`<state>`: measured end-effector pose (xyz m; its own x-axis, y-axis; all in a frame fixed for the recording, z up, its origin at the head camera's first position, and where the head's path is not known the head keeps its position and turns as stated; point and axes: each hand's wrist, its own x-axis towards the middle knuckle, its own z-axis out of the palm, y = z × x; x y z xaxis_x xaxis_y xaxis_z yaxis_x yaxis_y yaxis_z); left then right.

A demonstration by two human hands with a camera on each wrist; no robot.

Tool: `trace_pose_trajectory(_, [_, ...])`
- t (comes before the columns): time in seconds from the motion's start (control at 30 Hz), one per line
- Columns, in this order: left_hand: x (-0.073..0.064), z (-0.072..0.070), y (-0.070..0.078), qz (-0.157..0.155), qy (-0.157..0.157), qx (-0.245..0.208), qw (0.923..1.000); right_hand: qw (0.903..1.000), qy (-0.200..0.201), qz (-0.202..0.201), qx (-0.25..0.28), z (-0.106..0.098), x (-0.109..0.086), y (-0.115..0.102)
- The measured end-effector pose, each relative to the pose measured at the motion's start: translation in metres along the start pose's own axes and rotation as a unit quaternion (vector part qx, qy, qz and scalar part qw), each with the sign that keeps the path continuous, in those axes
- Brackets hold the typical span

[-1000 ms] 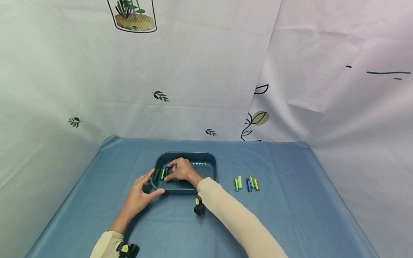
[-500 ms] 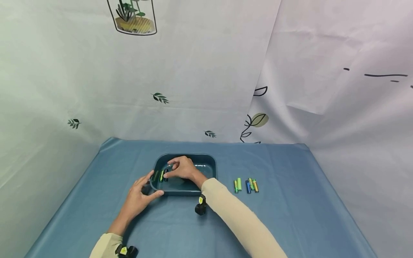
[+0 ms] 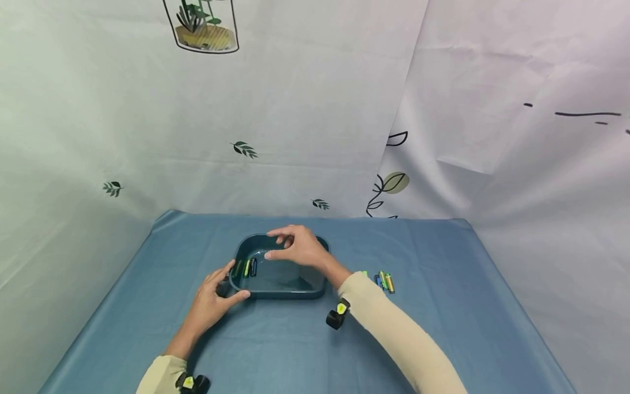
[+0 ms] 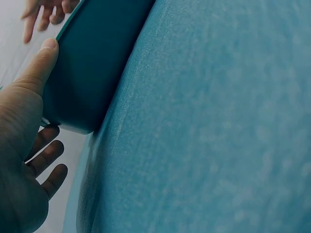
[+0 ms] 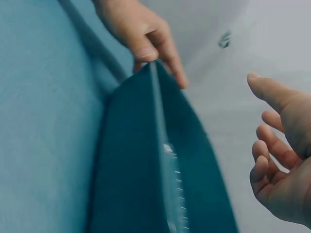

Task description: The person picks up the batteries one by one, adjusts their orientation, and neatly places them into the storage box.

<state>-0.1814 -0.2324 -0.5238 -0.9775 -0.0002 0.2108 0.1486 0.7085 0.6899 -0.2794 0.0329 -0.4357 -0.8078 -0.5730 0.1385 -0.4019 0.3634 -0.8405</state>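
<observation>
Sleeves come nearest: the left sleeve (image 3: 159, 375) low at the left, the right sleeve (image 3: 401, 328) slanting up from the lower right over the blue-covered bench (image 3: 275, 350), a small black camera (image 3: 337, 314) under its cuff. Past the left cuff, the left hand (image 3: 209, 301) holds the near left corner of the dark teal tray (image 3: 280, 295), thumb on the near wall and fingers along the left end.

Inside the tray, by that left end, a green battery (image 3: 246, 268) and a dark blue battery (image 3: 254, 267) lie side by side, long axes pointing roughly away from the person. A greenish streak on the wall next to them could be a reflection; I cannot tell. Both lie left of the right hand (image 3: 301, 247) and slightly nearer the person than its fingertips. Those right fingers are released and hold nothing, thumb and index well apart, raised above the tray with the tips pointing left.

Loose batteries (image 3: 386, 282) rest on the bench right of the tray, partly behind the right sleeve, so their full count is hidden. They too lie mostly lengthwise from the person. The right hand is clearly the nearer one; as I judge it, a reach to them would run rightward and somewhat back, against the way its fingers point. The pale printed backdrop (image 3: 295, 109) stands farthest.
</observation>
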Motion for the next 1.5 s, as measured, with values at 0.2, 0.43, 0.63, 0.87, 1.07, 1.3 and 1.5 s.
trace_pose_trajectory(0.2, [0.000,0.000,-0.001,0.002,-0.001,0.002,1.0000,0.9987,0.039,-0.026,-0.020,-0.034,-0.023,-0.002])
trace_pose_trajectory(0.43, [-0.001,-0.001,-0.001,0.004,-0.003,-0.003,1.0000,0.9957,0.083,-0.020,-0.036,-0.067,-0.054,0.007])
trace_pose_trajectory(0.63, [-0.003,-0.001,0.000,0.004,0.000,-0.001,1.0000,0.9928,0.115,-0.011,-0.031,-0.089,-0.080,0.019])
trace_pose_trajectory(0.87, [-0.004,0.000,0.000,0.008,0.000,-0.002,1.0000,0.9889,0.140,0.011,-0.048,-0.114,-0.110,0.035])
trace_pose_trajectory(1.07, [-0.004,-0.001,-0.001,0.015,0.006,-0.006,0.9999,0.9843,0.159,0.028,-0.072,-0.127,-0.133,0.055])
trace_pose_trajectory(1.3, [-0.003,-0.001,-0.003,0.018,0.008,-0.004,0.9998,0.9813,0.161,0.059,-0.087,-0.135,-0.153,0.084])
trace_pose_trajectory(1.5, [-0.002,-0.001,-0.002,0.020,0.009,-0.005,0.9998,0.9819,0.153,0.065,-0.091,-0.137,-0.170,0.106])
